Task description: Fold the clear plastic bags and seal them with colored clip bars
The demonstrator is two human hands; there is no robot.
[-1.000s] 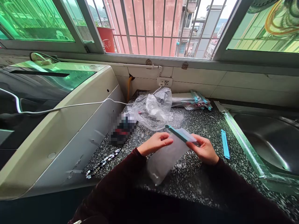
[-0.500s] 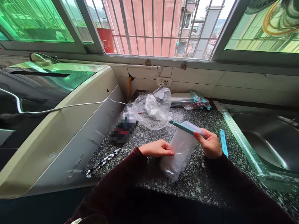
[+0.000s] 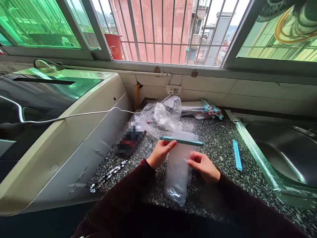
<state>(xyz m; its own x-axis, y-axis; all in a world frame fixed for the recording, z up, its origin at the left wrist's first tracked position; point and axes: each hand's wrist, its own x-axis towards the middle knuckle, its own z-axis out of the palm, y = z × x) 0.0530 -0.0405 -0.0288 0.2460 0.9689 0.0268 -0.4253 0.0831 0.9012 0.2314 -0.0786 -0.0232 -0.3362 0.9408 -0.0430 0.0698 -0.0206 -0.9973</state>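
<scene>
A clear, frosted plastic bag [image 3: 177, 170] hangs over the front of the speckled counter, with a long teal bag clip [image 3: 189, 142] lying across it near its top edge. Thumb and fingers of my left hand [image 3: 158, 154] pinch the clip's left end. My right hand [image 3: 205, 166] is closed at the bag's right side, below the clip, its fingertips on the plastic. The clip's right end sticks out past the bag, free of both hands. Further right, more teal bag clips [image 3: 237, 155] lie side by side on the counter.
Behind are a crumpled clear bag [image 3: 164, 115] and a stack of clipped bags [image 3: 194, 107]. A bead strand [image 3: 111, 173] and a pixelated object [image 3: 130, 140] lie left, beside a washing machine [image 3: 99, 110] crossed by a white cord [image 3: 81, 113]. A steel sink [image 3: 279, 142] is at right.
My right hand has left the clip's right end and moved down to the bag's side. My left hand has moved up from the bag to the clip's left end. Bag and clip have swung leftward, straighter.
</scene>
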